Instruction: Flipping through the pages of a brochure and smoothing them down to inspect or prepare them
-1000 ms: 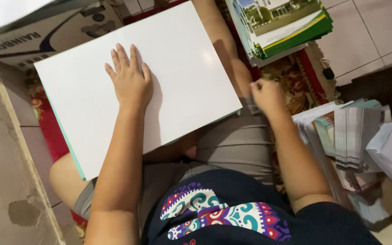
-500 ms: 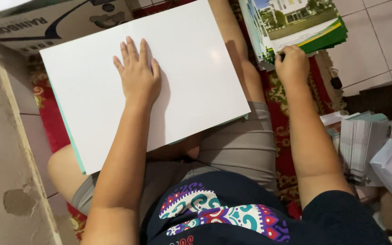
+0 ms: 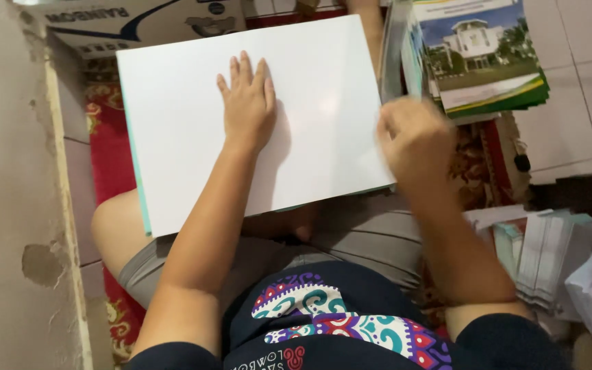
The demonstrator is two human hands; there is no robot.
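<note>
Two hands over a lap, one still, one blurred. Left hand (image 3: 247, 103) flat and wide open, fingers together and pointing far, palm pressed on a large white sheet (image 3: 173, 123); gripping nothing, only weighing it down. Smooth, matte, rectangular sheet, tilted so its near left corner hangs past the knee, with a thin pale green edge of further sheets showing beneath along its left and near sides. Resting across the lap on grey shorts (image 3: 371, 233), far edge reaching toward a printed cardboard box (image 3: 138, 20).

Right hand (image 3: 416, 140) loosely curled at the sheet's right edge, just near of a stack of glossy booklets (image 3: 481, 55); too smeared by motion to tell whether anything sits in its fingers or whether it touches the sheet. Booklet covers showing a white building under blue sky with a green band below, the stack fanned slightly, standing on pale floor tiles (image 3: 584, 89).

Red patterned carpet (image 3: 107, 151) visible in a strip to the left of the sheet and again to the right beside the tiles. Rough, chipped concrete wall (image 3: 8, 205) closing off the whole left side, little room there. Near right, a heap of folded white and pale green papers (image 3: 549, 253), crowding the right elbow. Open space mostly far right, on the tiles.
</note>
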